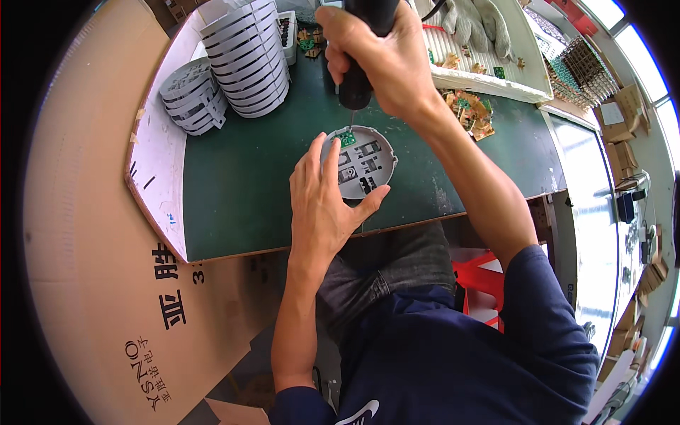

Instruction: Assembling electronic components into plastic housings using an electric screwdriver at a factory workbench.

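Observation:
A round grey plastic housing (pixel 358 157) with cut-out slots lies on the green bench top (pixel 241 198). My left hand (pixel 317 202) grips its rim, with the fingers over the left side and the thumb at the lower right edge. Inside the housing, near its far edge, sits a small green circuit board (pixel 346 139). My right hand (pixel 391 62) is wrapped round a black electric screwdriver (pixel 355 91), held upright above the housing. The thin bit points down at the circuit board; whether it touches a screw is too small to tell.
A tall stack of grey housings (pixel 253 67) stands at the far left, beside a shorter leaning stack (pixel 190 92). A white tray (pixel 496 86) with work gloves (pixel 476 27) and small boards is at the far right. Brown-and-green pieces (pixel 470 117) lie before it. A large cardboard box (pixel 92 212) is on the left.

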A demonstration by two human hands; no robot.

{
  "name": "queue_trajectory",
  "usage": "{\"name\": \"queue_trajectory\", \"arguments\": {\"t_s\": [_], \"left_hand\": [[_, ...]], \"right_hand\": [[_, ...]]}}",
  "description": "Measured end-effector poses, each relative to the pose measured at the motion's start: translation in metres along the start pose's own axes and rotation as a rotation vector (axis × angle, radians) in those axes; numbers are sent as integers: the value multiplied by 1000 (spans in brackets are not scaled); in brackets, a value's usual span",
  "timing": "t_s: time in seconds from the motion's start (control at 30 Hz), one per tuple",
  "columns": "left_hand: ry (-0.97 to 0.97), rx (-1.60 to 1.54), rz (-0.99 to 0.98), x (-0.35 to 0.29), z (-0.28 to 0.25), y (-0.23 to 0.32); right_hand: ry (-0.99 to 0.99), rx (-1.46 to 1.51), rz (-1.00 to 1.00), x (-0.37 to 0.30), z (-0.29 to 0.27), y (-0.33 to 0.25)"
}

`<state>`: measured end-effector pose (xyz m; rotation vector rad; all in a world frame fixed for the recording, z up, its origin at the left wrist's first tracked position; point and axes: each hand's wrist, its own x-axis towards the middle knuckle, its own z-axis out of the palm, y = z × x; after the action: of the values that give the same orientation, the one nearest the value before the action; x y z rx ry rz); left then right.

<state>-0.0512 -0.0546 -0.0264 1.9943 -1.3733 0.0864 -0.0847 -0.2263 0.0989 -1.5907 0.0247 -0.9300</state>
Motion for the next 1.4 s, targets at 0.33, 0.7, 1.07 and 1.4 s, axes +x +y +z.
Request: {"name": "queue_trajectory", "arguments": {"t_s": [0.33, 0.7, 1.07, 1.4], "left_hand": [[2, 13, 10, 0, 1, -2], [-7, 0, -9, -1, 1, -2], [6, 5, 7, 0, 2, -1], [25, 33, 24, -1, 3, 0]], "right_hand": [[-37, 20, 11, -3, 7, 5], [-29, 35, 15, -6, 10, 2], [-57, 41, 11, -7, 6, 6], [-136, 61, 129, -11, 5, 8]]}}
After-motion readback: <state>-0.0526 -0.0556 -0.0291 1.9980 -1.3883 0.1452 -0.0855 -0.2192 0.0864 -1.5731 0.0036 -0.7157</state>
